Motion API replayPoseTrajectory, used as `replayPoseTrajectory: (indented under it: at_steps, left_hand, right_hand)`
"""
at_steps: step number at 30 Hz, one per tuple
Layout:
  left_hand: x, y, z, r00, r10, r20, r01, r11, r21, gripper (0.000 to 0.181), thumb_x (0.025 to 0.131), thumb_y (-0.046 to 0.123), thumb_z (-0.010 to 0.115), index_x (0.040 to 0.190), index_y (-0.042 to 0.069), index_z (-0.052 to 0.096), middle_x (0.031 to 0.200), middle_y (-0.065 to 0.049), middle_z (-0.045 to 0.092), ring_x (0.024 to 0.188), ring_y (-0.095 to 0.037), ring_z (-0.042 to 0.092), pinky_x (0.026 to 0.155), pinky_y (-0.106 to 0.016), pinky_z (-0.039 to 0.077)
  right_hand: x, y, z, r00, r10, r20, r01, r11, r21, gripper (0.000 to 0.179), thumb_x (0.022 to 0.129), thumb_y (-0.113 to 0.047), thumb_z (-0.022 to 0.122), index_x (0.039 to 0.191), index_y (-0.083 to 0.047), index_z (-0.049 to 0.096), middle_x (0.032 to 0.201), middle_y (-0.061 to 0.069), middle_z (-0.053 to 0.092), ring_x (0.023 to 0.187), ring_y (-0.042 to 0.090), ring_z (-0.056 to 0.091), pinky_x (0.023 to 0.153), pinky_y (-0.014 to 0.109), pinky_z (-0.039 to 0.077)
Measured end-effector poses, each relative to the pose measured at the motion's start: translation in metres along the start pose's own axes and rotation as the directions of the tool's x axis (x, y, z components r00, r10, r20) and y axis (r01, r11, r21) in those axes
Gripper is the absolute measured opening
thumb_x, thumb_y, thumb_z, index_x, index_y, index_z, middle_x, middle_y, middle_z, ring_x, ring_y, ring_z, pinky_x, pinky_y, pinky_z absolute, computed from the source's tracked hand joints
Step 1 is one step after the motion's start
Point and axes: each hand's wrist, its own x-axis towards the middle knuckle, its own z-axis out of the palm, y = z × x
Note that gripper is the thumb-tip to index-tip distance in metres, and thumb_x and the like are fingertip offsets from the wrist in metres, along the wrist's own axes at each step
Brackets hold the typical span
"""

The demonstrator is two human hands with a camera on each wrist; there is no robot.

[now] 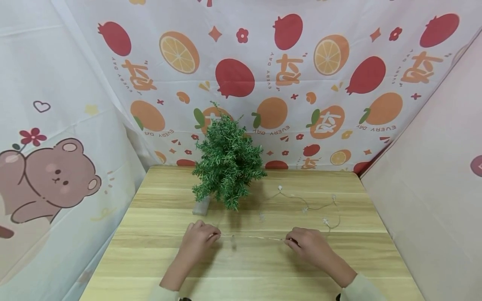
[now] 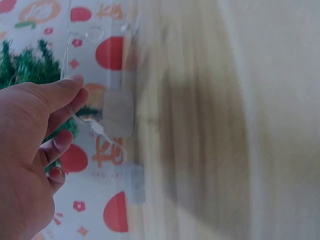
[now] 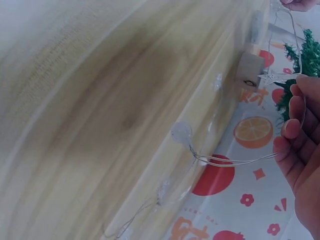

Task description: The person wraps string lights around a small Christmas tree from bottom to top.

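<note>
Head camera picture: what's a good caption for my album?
Left hand and right hand hold a thin string between them, near a bushy green tree.

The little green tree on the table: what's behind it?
Behind the tree hangs a fruit-print cloth; one printed orange peeks past its branches. The tree hides more cloth and part of the back edge of the table.

Wire (image 1: 265, 238), in front of the tree (image 1: 227, 163): thin, with a slight metallic shine.
Charms (image 3: 181, 132) on it: clear, glossy plastic.
Tree needles: green, plastic-looking, bristly.
Table (image 1: 150, 251), under the tree: wood-grained, smooth, faintly shiny.
Backdrop (image 1: 260, 71), behind the tree: matt, creased printed cloth.
</note>
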Motion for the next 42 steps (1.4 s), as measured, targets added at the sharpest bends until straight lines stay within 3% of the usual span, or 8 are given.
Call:
replayPoseTrajectory:
  at_steps: [7,11,20,26,33,39,42]
  left_hand:
    - [0.003,-0.016,-0.006,0.998,-0.061,-0.020,0.062,0.998,0.027,0.016,0.076,0.016,0.087,0.087,0.022,0.077,0.087,0.010,0.076,0.072,-0.007,0.048,0.067,-0.025,0.028]
    - [0.006,-0.025,-0.007,0.991,-0.127,-0.052,0.129,0.991,0.037,0.015,0.078,0.016,0.086,0.089,0.021,0.077,0.087,0.006,0.076,0.072,-0.012,0.053,0.067,-0.029,0.031]
    - [0.013,-0.046,-0.009,0.952,-0.265,-0.150,0.271,0.962,0.018,0.012,0.083,0.012,0.082,0.093,0.014,0.076,0.097,-0.005,0.077,0.078,-0.025,0.068,0.067,-0.035,0.036]
    - [0.018,-0.053,-0.011,0.930,-0.325,-0.171,0.322,0.946,-0.045,0.010,0.087,0.006,0.077,0.097,0.009,0.077,0.092,-0.008,0.077,0.072,-0.023,0.066,0.065,-0.034,0.038]
    - [0.026,-0.060,-0.010,0.877,-0.441,-0.193,0.426,0.897,-0.116,0.007,0.091,0.007,0.074,0.098,0.007,0.077,0.089,-0.010,0.077,0.062,-0.019,0.062,0.065,-0.035,0.042]
    - [0.033,-0.066,-0.015,0.841,-0.502,-0.202,0.473,0.863,-0.176,0.008,0.093,0.007,0.072,0.100,0.006,0.076,0.084,-0.011,0.075,0.058,-0.015,0.055,0.052,-0.025,0.042]
    - [0.037,-0.068,-0.020,0.818,-0.547,-0.178,0.512,0.833,-0.209,0.009,0.095,0.011,0.070,0.102,0.008,0.076,0.083,-0.010,0.073,0.057,-0.014,0.052,0.049,-0.024,0.041]
  right_hand:
    - [0.001,0.002,-0.005,1.000,0.021,-0.001,-0.021,1.000,-0.001,0.008,0.085,-0.019,0.082,0.087,-0.020,0.074,0.076,-0.016,0.062,0.062,-0.011,0.044,0.053,0.007,0.037]
    - [0.000,0.002,-0.008,1.000,0.018,0.001,-0.018,1.000,-0.007,0.008,0.086,-0.019,0.081,0.088,-0.020,0.074,0.077,-0.016,0.062,0.062,-0.010,0.043,0.053,0.007,0.036]
    - [0.010,-0.016,-0.013,0.999,-0.037,-0.018,0.038,0.999,0.033,0.004,0.090,-0.018,0.077,0.091,-0.017,0.074,0.079,-0.016,0.064,0.066,-0.010,0.047,0.056,0.005,0.039]
    - [0.016,-0.031,-0.018,0.999,-0.042,-0.028,0.044,0.996,0.081,0.006,0.095,-0.021,0.073,0.090,-0.017,0.073,0.078,-0.016,0.061,0.066,-0.009,0.046,0.058,0.005,0.039]
    - [0.022,-0.038,-0.020,0.999,-0.028,-0.042,0.033,0.993,0.115,0.006,0.095,-0.021,0.072,0.092,-0.016,0.072,0.081,-0.016,0.061,0.067,-0.010,0.047,0.058,0.004,0.037]
    - [0.028,-0.042,-0.021,0.996,-0.047,-0.079,0.058,0.988,0.144,0.003,0.093,-0.016,0.074,0.094,-0.014,0.072,0.081,-0.015,0.061,0.068,-0.009,0.047,0.058,0.003,0.037]
    - [0.032,-0.045,-0.024,0.994,-0.049,-0.101,0.064,0.986,0.156,0.006,0.091,-0.012,0.076,0.095,-0.016,0.072,0.082,-0.016,0.061,0.068,-0.009,0.046,0.057,0.003,0.036]
